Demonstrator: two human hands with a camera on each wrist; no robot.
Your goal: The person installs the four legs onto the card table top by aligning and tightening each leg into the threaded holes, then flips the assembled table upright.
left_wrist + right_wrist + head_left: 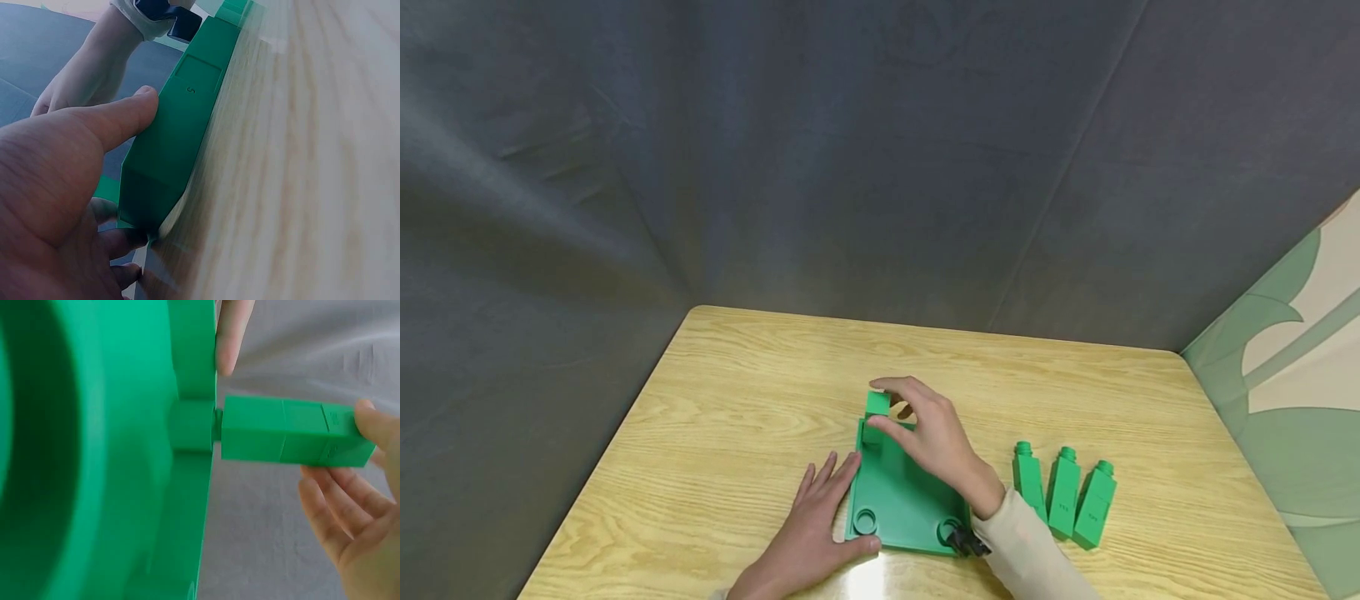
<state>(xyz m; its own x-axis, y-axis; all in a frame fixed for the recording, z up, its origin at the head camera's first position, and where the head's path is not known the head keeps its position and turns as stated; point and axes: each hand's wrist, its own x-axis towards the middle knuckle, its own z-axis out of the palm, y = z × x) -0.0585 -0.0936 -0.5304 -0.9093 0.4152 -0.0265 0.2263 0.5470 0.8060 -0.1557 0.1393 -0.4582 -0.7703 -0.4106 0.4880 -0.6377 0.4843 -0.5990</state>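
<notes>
Green post (877,406) is held upright at the far-left corner of the green board (902,500), its narrow neck set at the corner socket (194,425). It is pinched near its top by the right hand (936,433), whose grip is closed around it, thumb laid on one face and fingers set opposite; the wrist is carried in from the near right, across the board's right edge. The board's near-left corner is flanked by the left hand (812,529), whose grip is spread wide: the thumb is laid at the near edge and the index finger is rested against the left edge. A strip of tabletop (737,375) is left between the board's right edge and three more green posts (1063,494), laid side by side; more wood is seen past the far edge, bounded by the dark cloth (850,167)
</notes>
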